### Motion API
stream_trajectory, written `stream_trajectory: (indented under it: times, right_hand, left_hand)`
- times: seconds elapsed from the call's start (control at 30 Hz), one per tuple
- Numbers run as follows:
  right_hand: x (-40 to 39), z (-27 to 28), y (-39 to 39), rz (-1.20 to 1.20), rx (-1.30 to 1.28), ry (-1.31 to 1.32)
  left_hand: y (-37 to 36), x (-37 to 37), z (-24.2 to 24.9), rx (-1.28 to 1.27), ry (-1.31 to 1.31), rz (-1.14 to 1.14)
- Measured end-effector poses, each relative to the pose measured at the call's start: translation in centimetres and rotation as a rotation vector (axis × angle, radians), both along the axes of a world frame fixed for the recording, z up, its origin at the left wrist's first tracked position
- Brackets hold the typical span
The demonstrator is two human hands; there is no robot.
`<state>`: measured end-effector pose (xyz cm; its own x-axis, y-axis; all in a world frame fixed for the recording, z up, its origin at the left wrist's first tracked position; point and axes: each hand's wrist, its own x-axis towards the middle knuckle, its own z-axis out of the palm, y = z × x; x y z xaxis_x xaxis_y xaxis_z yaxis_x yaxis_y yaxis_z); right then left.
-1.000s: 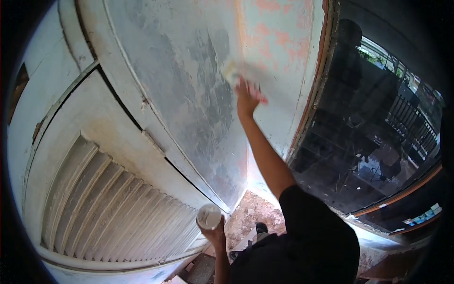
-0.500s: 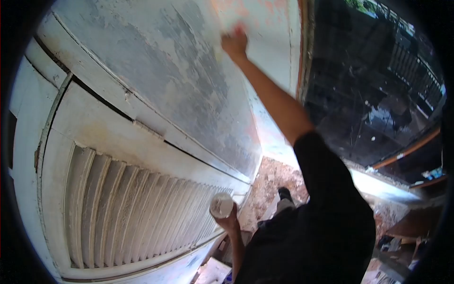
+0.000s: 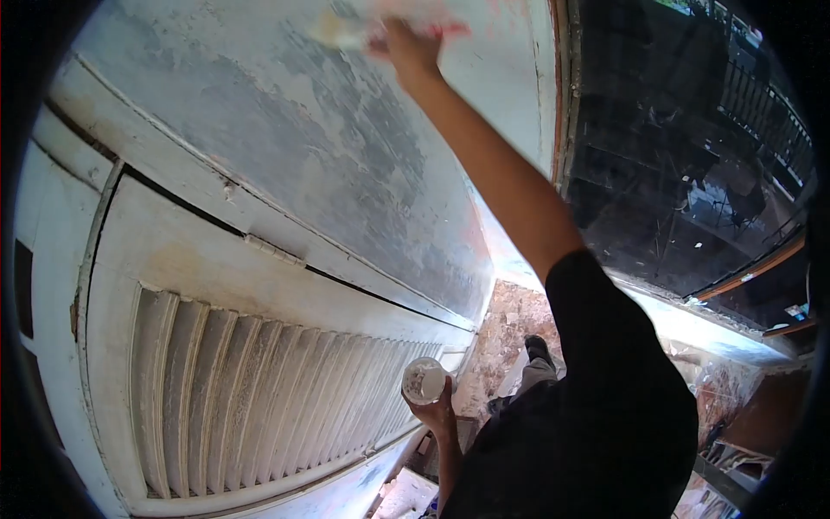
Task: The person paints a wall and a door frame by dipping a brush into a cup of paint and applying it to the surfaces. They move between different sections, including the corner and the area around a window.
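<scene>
My right hand [image 3: 411, 52] is raised high against the grey-and-white patchy wall [image 3: 346, 147], arm stretched out. Its fingers are closed round a blurred paintbrush [image 3: 341, 33], with pale yellowish bristles pointing left and red showing on the other side of the hand. Lower down, my left hand [image 3: 438, 415] grips a round white tub [image 3: 424, 381] from the side. The tub's open top faces me, and whitish material shows inside. It is held in front of the louvred door's far end.
A white louvred door [image 3: 216, 251] with a hinge spans the left. Dark window glass [image 3: 666, 173] in a wooden frame is at right, with reflections. Below are a stained reddish floor [image 3: 497, 337], my shoe [image 3: 538, 349] and a brown board [image 3: 765, 411] among clutter.
My right hand has swept left and slightly up along the wall with the paintbrush. The view has shifted a little; my left hand still holds the tub.
</scene>
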<state>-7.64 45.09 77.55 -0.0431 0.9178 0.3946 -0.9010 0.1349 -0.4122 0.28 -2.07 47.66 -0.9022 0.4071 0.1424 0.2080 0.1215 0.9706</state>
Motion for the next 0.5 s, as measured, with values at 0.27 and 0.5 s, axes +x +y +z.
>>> stream_trajectory:
  times: [0.27, 0.5]
  right_hand:
    - [2.0, -38.7, -3.7, -0.235, -0.493, -0.421]
    - [-0.6, -22.8, 4.6, -0.769, -0.088, -1.035]
  left_hand:
    - [-0.5, 0.2, -3.1, -0.041, 0.003, 0.021]
    - [2.0, 0.4, -2.6, 0.005, 0.002, 0.008]
